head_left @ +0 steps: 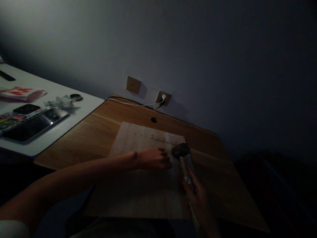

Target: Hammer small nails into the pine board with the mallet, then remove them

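Note:
In the dim head view, my right hand [198,195] is wrapped round the wooden handle of a mallet [181,150] with a dark, thick head. The head is over the right edge of a pale wooden board [138,195]. Across the board's far part runs a row of several nails [162,139], with small dark marks [141,135] continuing the row to the left. My left hand [155,159] is above the board, just left of the mallet head and on the near side of the nails. Its fingers are curled; whatever they may hold is hidden.
The board lies on a wooden desk [86,138] against a wall. A white table [81,114] adjoins at left, bearing a phone [32,127], crumpled plastic [61,102] and a red-and-white packet [23,94]. Cables [133,103] run to a wall socket [163,98].

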Tool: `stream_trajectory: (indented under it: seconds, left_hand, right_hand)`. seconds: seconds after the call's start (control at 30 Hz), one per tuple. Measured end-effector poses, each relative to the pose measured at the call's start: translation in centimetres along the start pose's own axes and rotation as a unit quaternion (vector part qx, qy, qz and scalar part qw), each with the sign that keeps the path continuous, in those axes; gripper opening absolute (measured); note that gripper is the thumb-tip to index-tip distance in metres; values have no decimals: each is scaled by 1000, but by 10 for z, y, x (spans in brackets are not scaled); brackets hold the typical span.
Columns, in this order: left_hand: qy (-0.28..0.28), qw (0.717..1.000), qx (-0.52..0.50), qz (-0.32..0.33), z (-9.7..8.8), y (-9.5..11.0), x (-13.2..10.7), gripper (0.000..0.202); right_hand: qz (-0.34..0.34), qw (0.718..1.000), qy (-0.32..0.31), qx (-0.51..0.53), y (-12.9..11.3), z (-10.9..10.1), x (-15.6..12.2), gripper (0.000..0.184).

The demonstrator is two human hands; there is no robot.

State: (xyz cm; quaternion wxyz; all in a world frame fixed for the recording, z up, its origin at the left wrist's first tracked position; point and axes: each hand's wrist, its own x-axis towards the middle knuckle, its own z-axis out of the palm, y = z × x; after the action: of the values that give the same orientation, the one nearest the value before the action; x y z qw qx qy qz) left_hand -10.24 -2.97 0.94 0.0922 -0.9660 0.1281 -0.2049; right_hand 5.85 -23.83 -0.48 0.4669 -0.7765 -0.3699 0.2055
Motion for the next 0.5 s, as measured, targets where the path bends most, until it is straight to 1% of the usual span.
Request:
stream_trajectory:
  seconds: [0.1,0.13,0.2,0.23,0.3,0.37,0.43,0.5]
  left_hand:
    - [-9,999,-30,-20,-4,-11,-4,16]
    - [-4,998,-54,-43,-7,-18,-8,18]
    - [14,986,-117,-117,-12,-36,-20,22]
    - [26,974,-149,-169,-14,-46,-29,21]
    - [38,939,-214,-265,-15,-65,-47,20]
    - [34,911,-243,-332,-14,-78,-64,21]
    - [21,899,-251,-358,-10,-84,-76,23]
    - [14,896,-256,-362,-5,-85,-82,23]
  right_hand:
    - [-3,1000,9,12,1,1,0,63]
    - [0,1000,9,13,1,1,0,64]
    - [13,1000,0,7,0,1,-1,67]
    - [21,1000,-5,4,-1,0,-2,68]
    - [32,999,-7,2,-2,0,-3,70]
    - [31,1000,1,7,-2,0,-3,69]
    - [24,1000,6,11,-1,0,-3,67]
    - [15,1000,-2,15,1,1,-3,65]
